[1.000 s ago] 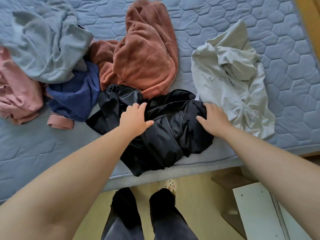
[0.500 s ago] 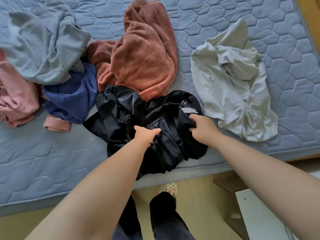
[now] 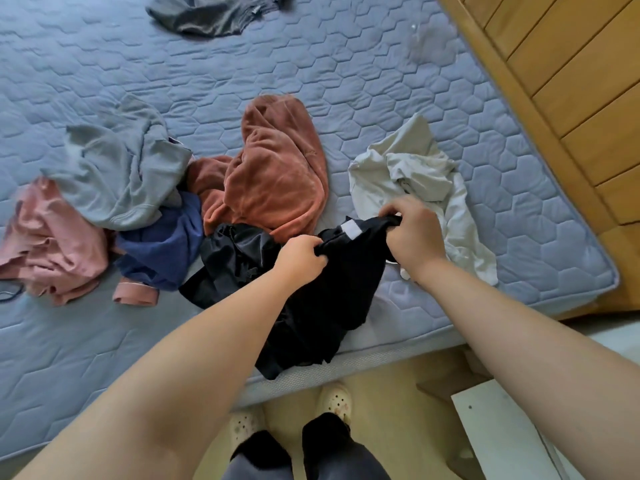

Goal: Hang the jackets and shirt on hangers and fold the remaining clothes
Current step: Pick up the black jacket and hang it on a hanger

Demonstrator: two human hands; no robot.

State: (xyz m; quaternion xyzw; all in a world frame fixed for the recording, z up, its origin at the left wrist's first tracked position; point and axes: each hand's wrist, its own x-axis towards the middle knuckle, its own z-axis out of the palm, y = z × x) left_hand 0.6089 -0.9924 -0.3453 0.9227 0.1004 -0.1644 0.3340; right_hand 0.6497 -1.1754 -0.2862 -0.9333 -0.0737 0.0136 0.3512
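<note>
Left hand (image 3: 299,259) is clenched on a bunch of the black garment (image 3: 325,306), fingers curled tight into the cloth. The right hand (image 3: 412,237) has the same piece by its upper edge, thumb and fingers closed over a fold. Between the two fists the fabric is pulled taut and lifted off the mattress (image 3: 346,81). The rest of it trails down across the near edge of the bed, one tail hanging over the side.

And there's a label (image 3: 351,228): a small pale patch on the black cloth, just left of the right hand and facing up. Any print on it is too blurred to read.

Right behind the black garment, touching it, the rust-brown fleece (image 3: 277,178) sits in a heap. Off to the right, partly under the right hand, the pale grey shirt (image 3: 408,168) lies crumpled.

Over on the left is a pile with the grey sweatshirt (image 3: 117,174) on top. A navy garment (image 3: 166,244) lies under its near edge and a pink garment (image 3: 52,244) at the far left. A pink cuff (image 3: 135,294) pokes out beside the navy one.

At the far side of the mattress, well apart from the others, lies a dark grey garment (image 3: 211,15).

A wooden panel (image 3: 571,98) runs along the right of the bed. Down below, the person stands in dark trousers and pale clogs (image 3: 334,400), with a white board (image 3: 502,438) near them at lower right.
</note>
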